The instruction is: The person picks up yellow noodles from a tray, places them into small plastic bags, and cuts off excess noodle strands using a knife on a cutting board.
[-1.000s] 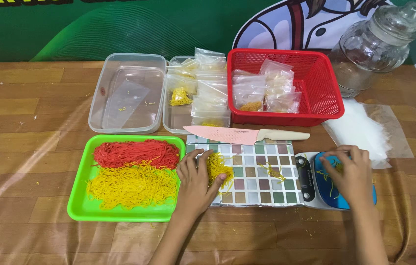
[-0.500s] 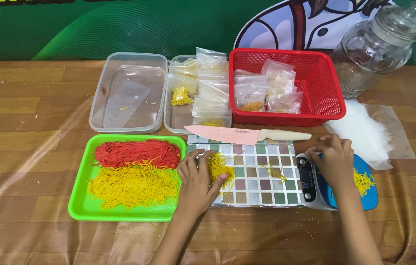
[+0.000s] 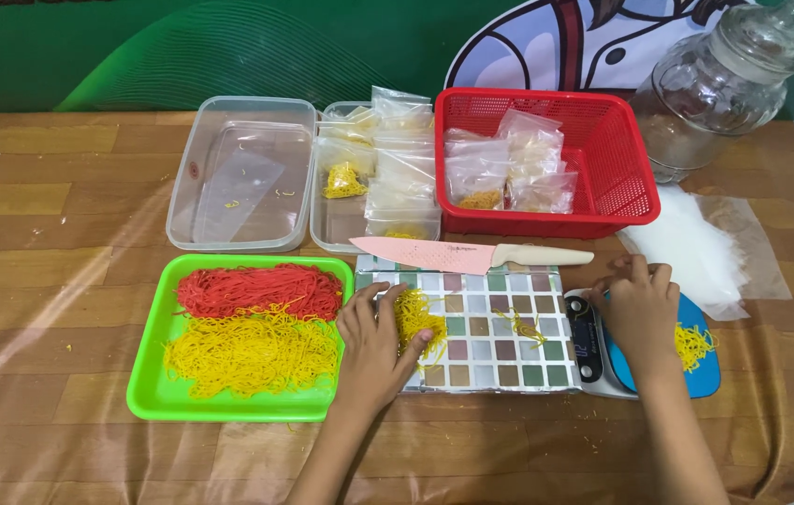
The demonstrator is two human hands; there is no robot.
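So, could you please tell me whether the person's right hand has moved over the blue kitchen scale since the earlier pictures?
Yes. The right hand has slid left across the blue kitchen scale, uncovering yellow strands on its right side.

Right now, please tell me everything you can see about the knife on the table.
The knife has a broad pink blade, speckled near the spine, and a smooth cream handle that looks like plastic. It lies flat, tip pointing toward the person's left and handle toward their right. It rests along the far edge of the checked board, just in front of the red basket. Neither hand touches it: the left hand lies on yellow strands nearer the person, and the right hand is over the scale.
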